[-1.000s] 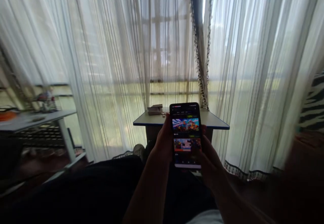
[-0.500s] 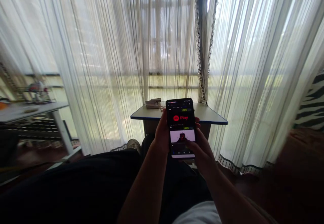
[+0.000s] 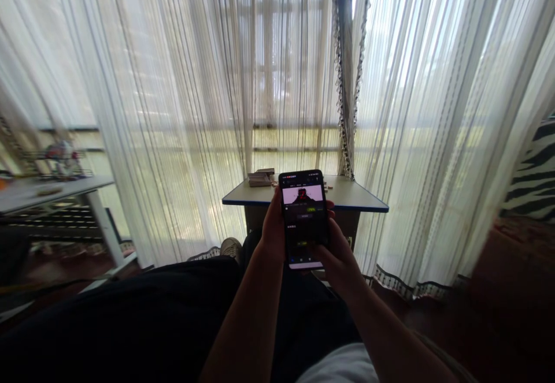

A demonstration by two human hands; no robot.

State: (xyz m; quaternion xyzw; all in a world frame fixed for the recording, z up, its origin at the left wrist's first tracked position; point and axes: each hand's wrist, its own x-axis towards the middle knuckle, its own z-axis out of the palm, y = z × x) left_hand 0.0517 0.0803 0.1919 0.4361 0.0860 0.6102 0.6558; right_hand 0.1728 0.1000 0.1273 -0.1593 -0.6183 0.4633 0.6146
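Through my feed I have the left hand [image 3: 273, 230] and right hand [image 3: 341, 256] both gripping the phone [image 3: 305, 212], one per side, right thumb [image 3: 326, 255] by the lower screen [image 3: 302, 247]; it's raised before the worktop's [image 3: 362, 196] near edge.

From afar I count one left hand [image 3: 272, 230], one right hand [image 3: 341, 260], one phone [image 3: 304, 230], one blue-edged desk [image 3: 359, 196], one white desk [image 3: 71, 187], one shoe [image 3: 231, 248]

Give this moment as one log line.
phone: screen lit | left hand: holds its left side | right hand: at its right, thumb over lower screen | table: beyond
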